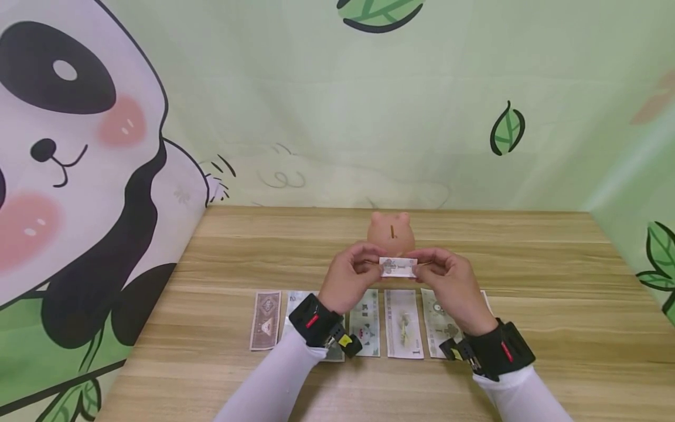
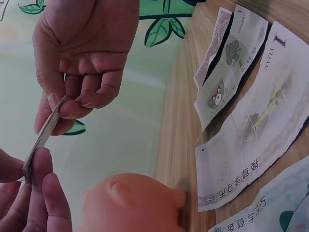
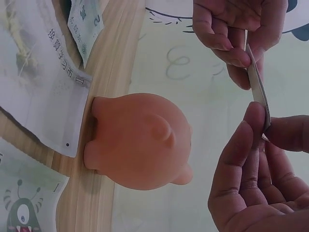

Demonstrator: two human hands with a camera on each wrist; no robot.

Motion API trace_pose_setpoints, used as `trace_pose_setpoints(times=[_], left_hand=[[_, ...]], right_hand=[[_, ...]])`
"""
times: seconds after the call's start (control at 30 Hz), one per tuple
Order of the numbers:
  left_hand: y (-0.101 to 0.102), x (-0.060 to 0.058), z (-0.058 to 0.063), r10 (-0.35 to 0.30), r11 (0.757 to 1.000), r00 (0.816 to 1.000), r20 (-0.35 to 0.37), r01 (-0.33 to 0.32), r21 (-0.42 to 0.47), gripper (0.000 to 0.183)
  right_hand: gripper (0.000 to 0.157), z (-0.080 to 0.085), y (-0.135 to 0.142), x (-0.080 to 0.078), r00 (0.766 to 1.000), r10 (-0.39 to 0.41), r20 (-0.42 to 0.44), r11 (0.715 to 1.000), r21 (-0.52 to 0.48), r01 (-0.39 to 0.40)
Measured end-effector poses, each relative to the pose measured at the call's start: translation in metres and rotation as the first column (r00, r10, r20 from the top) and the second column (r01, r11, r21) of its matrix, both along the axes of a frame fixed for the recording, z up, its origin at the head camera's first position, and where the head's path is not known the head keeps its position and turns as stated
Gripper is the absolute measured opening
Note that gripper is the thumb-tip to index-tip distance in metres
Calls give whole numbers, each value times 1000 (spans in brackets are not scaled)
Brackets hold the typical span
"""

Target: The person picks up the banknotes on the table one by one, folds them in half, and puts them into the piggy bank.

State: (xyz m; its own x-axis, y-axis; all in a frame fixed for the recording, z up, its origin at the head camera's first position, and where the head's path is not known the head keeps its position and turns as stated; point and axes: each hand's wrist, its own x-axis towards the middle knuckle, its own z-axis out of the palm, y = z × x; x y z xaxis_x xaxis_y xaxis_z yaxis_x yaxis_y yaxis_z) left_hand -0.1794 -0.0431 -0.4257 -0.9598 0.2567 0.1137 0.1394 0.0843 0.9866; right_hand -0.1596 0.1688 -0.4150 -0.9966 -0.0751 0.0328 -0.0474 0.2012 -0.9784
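Observation:
A small folded play banknote (image 1: 398, 267) is held up in front of the piggy bank. My left hand (image 1: 350, 278) pinches its left end between thumb and fingers, while my right hand (image 1: 453, 284) pinches the right end. In the left wrist view the folded note (image 2: 43, 137) appears nearly edge-on, a thin strip spanning both hands. Just beyond the fingers stands an orange piggy bank (image 1: 391, 234), its coin slot visible on top. From the right wrist view the pig's rounded body (image 3: 145, 140) shows on the wood, apart from the hands.
Several flat play notes form a row nearer me: a brown one (image 1: 265, 321) at the left, a green one (image 1: 365, 328), a pale one (image 1: 404, 328) and another green one (image 1: 436, 316). My forearms cover parts of the row. A panda-print backdrop (image 1: 316, 117) borders the wooden table (image 1: 569, 293).

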Motion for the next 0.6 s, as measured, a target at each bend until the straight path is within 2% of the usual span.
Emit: trace_pose_setpoints(times=[0.3, 0.43, 0.6], left_hand=[[2, -2, -2, -50, 994, 998, 47, 45, 97, 30], [2, -3, -3, -41, 996, 999, 33, 39, 83, 30], [1, -3, -3, -22, 998, 1000, 13, 21, 56, 27]], right_hand=[[26, 2, -2, 1, 1000, -21, -19, 999, -34, 20], [27, 2, -2, 1, 1000, -12, -15, 999, -36, 12], [31, 2, -3, 1, 999, 10, 39, 999, -51, -8]])
